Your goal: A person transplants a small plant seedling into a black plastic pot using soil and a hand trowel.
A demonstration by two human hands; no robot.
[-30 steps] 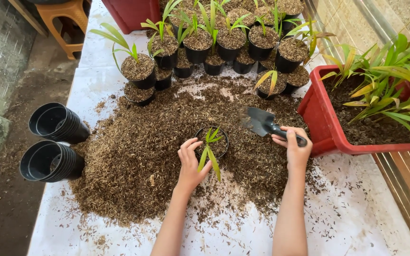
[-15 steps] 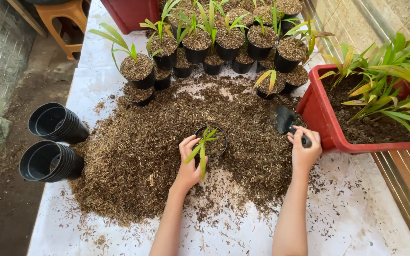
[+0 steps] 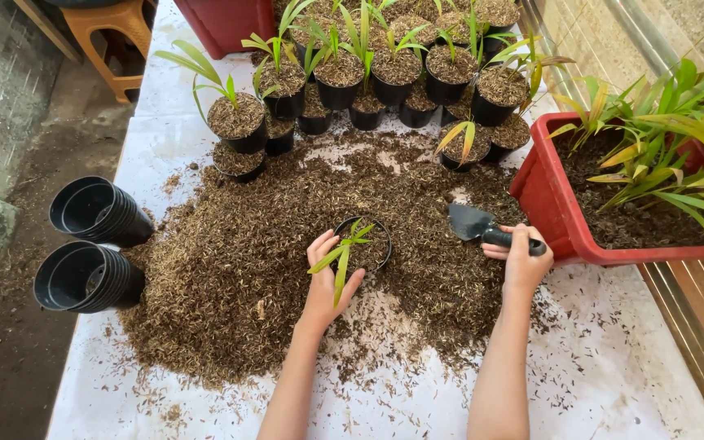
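Note:
My left hand (image 3: 325, 277) grips a small green seedling (image 3: 341, 254) and rests against the near rim of a small black pot (image 3: 371, 240) set in the pile of brown potting mix (image 3: 238, 269). The seedling's leaves stand inside the pot. My right hand (image 3: 519, 259) is closed on the black handle of a dark trowel (image 3: 472, 222), whose blade points left and lies low over the mix, beside the red planter box. The blade's load cannot be made out.
Several filled black pots with seedlings (image 3: 385, 73) stand at the back of the white-covered table (image 3: 613, 367). A red planter (image 3: 560, 220) with leafy plants sits at right. Two stacks of empty black pots (image 3: 91, 244) lie at the left edge. An orange stool (image 3: 112, 33) stands beyond.
My right hand swung the trowel from above the pot toward the red planter, then lowered the blade onto the mix. My left hand kept holding the seedling in the pot.

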